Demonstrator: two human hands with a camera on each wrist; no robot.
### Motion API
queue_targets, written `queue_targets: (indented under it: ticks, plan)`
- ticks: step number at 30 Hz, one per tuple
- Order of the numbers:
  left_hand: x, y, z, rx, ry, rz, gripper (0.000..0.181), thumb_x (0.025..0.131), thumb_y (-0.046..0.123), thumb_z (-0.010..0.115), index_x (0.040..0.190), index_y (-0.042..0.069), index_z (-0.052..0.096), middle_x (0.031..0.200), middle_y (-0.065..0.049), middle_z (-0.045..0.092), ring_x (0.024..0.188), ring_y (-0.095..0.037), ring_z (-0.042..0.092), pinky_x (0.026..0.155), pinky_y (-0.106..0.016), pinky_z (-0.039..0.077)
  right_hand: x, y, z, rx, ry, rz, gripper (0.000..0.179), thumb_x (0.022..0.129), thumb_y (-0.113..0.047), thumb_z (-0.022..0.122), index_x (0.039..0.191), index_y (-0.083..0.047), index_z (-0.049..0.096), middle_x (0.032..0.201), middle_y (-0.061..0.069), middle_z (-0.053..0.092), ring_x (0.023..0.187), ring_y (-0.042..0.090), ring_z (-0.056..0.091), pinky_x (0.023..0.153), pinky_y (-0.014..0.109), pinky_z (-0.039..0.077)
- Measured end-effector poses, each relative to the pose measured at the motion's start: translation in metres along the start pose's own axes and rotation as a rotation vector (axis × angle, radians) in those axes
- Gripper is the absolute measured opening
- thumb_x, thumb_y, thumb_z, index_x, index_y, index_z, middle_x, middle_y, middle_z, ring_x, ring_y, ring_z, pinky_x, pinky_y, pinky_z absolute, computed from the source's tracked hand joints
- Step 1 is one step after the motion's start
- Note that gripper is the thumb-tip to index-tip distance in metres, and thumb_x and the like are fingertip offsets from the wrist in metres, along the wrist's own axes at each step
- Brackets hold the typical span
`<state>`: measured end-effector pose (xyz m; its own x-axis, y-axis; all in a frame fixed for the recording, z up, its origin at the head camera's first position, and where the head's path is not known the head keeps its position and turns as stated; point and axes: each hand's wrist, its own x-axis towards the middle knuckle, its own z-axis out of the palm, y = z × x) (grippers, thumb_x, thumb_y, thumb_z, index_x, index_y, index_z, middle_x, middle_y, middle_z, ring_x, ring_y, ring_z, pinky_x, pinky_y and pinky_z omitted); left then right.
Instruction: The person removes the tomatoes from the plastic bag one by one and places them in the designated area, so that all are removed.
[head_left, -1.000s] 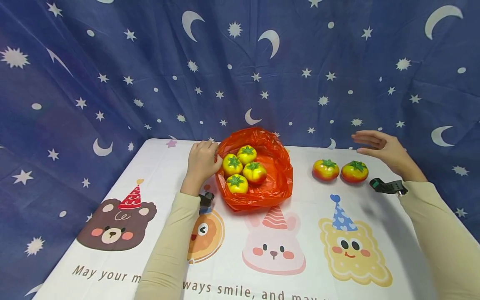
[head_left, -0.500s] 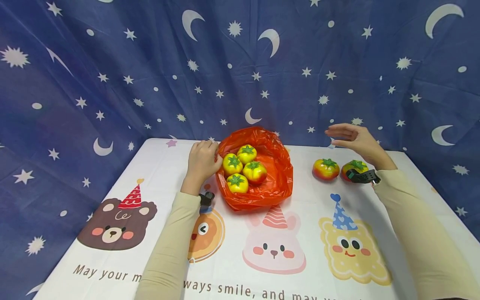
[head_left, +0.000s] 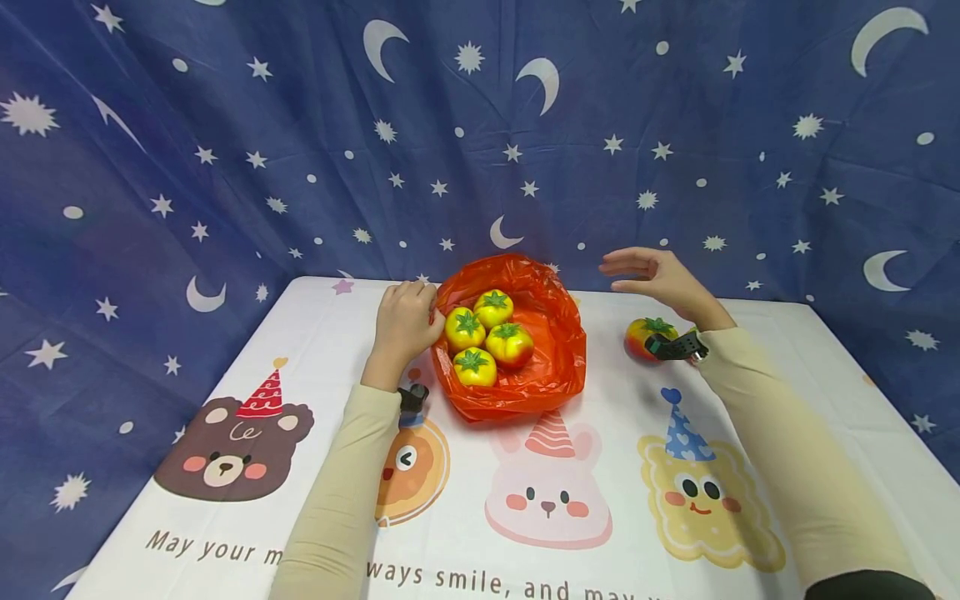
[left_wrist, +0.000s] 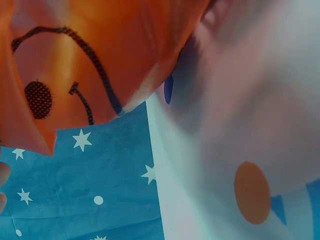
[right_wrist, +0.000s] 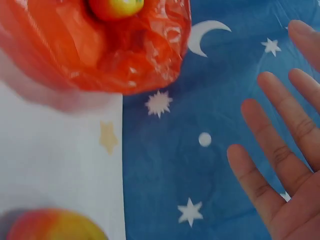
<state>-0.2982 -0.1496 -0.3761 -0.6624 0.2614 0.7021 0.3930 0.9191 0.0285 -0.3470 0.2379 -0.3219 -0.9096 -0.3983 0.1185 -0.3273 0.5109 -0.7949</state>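
A red plastic bag (head_left: 557, 354) stands opened on the table, with several yellow-red toy tomatoes (head_left: 510, 345) inside its left half. My left hand (head_left: 405, 321) grips the bag's left rim with curled fingers; the left wrist view shows the bag's side (left_wrist: 125, 50) with a printed black smiley. Above the table, right of the bag, my right hand (head_left: 656, 279) holds nothing, and its fingers (right_wrist: 280, 155) look extended in the right wrist view. Below it sits one loose tomato (head_left: 639, 337); the right wrist mostly hides a second one beside it.
A white tablecloth (head_left: 450, 567) with printed cartoon figures and lettering covers the table. Behind the table's back edge hangs a dark blue curtain (head_left: 315, 108) with moons and stars. Black camera mounts (head_left: 675, 346) are strapped to both wrists.
My right hand has moved left from beyond the two loose tomatoes toward the bag, passing above them. The left hand, the bag and its tomatoes have stayed in place.
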Motion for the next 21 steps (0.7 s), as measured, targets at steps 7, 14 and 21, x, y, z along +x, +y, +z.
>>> queue_targets:
  ticks: [7, 14, 21]
  plan:
    - [0.000, -0.001, 0.001, -0.004, -0.001, 0.002, 0.008, 0.074, 0.012, 0.058, 0.074, 0.004, 0.057, 0.069, -0.010, 0.057, 0.070, -0.028, 0.056, 0.074, -0.042, 0.045, 0.016, -0.008, 0.021, 0.055, -0.067, -0.035, 0.046, 0.084, -0.015, 0.067, 0.128, -0.008, 0.055, 0.128, 0.016, 0.059, 0.115, 0.023, 0.060, 0.089, 0.027, 0.051]
    - [0.000, 0.000, 0.000, -0.006, -0.018, -0.007, 0.009, 0.075, 0.013, 0.059, 0.076, 0.004, 0.058, 0.070, -0.010, 0.058, 0.071, -0.028, 0.057, 0.075, -0.042, 0.046, 0.028, -0.015, 0.042, 0.085, -0.129, -0.045, 0.047, 0.084, -0.012, 0.068, 0.128, -0.004, 0.053, 0.129, 0.020, 0.057, 0.118, 0.032, 0.057, 0.091, 0.034, 0.051]
    - [0.000, -0.001, 0.001, -0.004, -0.012, -0.002, 0.009, 0.075, 0.013, 0.059, 0.075, 0.005, 0.057, 0.069, -0.009, 0.057, 0.070, -0.028, 0.055, 0.075, -0.041, 0.045, 0.036, -0.017, 0.062, 0.112, -0.186, -0.092, 0.049, 0.083, -0.011, 0.068, 0.128, 0.001, 0.053, 0.127, 0.026, 0.055, 0.118, 0.037, 0.055, 0.092, 0.035, 0.050]
